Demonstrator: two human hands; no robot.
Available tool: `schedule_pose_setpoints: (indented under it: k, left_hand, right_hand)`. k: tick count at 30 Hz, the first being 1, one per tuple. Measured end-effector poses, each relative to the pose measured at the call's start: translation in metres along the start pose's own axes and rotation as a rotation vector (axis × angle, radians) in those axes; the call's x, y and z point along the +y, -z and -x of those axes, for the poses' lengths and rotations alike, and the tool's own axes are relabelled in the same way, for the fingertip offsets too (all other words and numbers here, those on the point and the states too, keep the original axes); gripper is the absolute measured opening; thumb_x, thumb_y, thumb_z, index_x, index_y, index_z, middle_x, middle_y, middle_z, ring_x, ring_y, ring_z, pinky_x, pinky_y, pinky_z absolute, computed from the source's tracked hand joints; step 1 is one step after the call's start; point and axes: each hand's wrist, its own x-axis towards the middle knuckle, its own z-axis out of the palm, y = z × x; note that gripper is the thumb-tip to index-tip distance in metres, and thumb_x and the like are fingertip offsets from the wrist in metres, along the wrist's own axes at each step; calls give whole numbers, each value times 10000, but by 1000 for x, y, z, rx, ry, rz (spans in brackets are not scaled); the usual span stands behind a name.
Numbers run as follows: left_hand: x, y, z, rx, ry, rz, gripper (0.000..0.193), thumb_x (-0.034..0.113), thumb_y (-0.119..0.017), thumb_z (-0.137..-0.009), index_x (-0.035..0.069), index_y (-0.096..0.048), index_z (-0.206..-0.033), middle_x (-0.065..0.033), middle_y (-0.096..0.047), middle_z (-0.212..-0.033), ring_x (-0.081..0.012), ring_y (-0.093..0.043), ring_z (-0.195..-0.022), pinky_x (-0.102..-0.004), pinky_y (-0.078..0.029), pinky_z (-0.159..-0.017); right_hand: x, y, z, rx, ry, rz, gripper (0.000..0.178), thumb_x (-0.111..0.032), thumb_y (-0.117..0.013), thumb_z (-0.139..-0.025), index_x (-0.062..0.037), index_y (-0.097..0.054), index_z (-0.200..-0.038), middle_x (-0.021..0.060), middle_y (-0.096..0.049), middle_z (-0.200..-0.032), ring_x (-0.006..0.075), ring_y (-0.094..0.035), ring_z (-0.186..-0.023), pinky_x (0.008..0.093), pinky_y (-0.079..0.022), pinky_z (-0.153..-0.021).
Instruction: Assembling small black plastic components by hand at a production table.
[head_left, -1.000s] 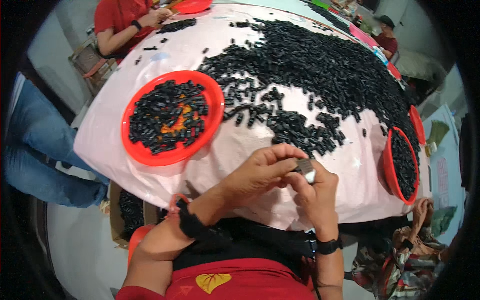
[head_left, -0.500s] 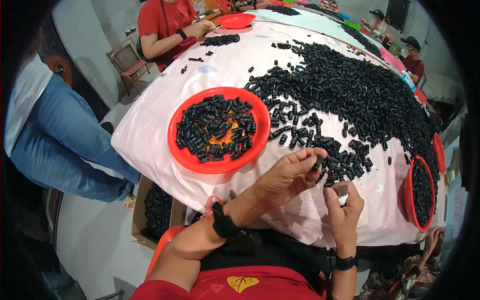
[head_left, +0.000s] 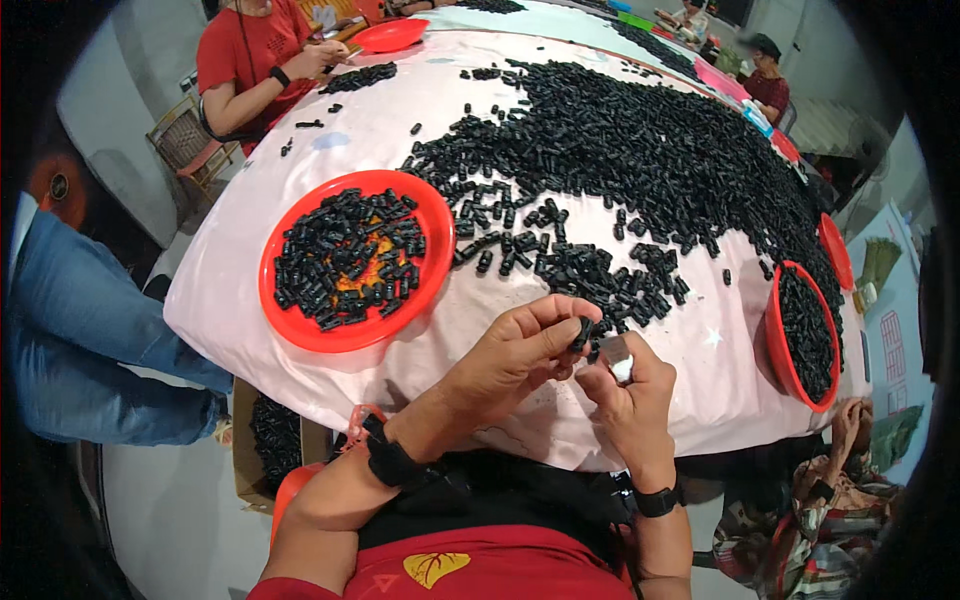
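My left hand pinches a small black cylindrical plastic piece between thumb and fingertips. Just to its right, my right hand is closed on a small flat metal blade, its surface shining pale. Blade and piece are close together; I cannot tell whether they touch. Beyond my fingers lies a loose scatter of the same black pieces, joining a big heap farther off. To the left, a red plate holds many black pieces over an orange pattern.
At the right edge stands a red bowl full of black pieces, with another red container behind it. A cardboard box sits on the floor at left. Co-workers sit around the pink-covered table; someone in jeans stands at left.
The whole view has swung, so the table and its contents sit farther left and higher. My hands have come closer together, and the blade has turned and catches more light.
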Motion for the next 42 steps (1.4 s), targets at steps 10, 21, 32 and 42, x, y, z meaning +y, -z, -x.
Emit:
schedule_pose_setpoints:
  k: [10, 21, 32, 42]
  left_hand:
    - [-7, -3, -3, -59, 44, -86, 324, 164, -525, -947, 0, -484, -1224, -95, -589, -1110, -164, -596, -1029, -295, -500, -883]
    - [-5, -1, -1, -44, 79, -76, 326, 148, -531, -941, -9, -492, -1225, -94, -588, -1114, -165, -599, -1021, -296, -509, -877]
    - [-6, 0, -1, -58, 70, -52, 332, 142, -542, -935, -8, -492, -1227, -84, -595, -1100, -152, -612, -989, -266, -521, -848]
    - [-7, 0, -2, -77, 72, -24, 329, 148, -549, -933, -1, -500, -1223, -68, -599, -1089, -106, -610, -951, -243, -525, -824]
  right_hand:
    - [16, 1, 0, 9, -29, 65, 376, -350, -788, -719, -34, -626, -842, 91, -647, -646, 169, -649, -559, 266, -478, -492]
    - [16, 2, 0, 9, -26, 120, 380, -378, -775, -723, -41, -627, -816, 105, -619, -621, 200, -630, -528, 283, -461, -472]
    - [15, 3, -1, 9, 29, 196, 394, -407, -753, -733, -43, -625, -810, 116, -612, -615, 233, -631, -522, 304, -456, -459]
    - [18, 3, -1, 36, 105, 255, 361, -382, -745, -746, -47, -629, -819, 118, -614, -626, 252, -621, -520, 314, -449, -454]
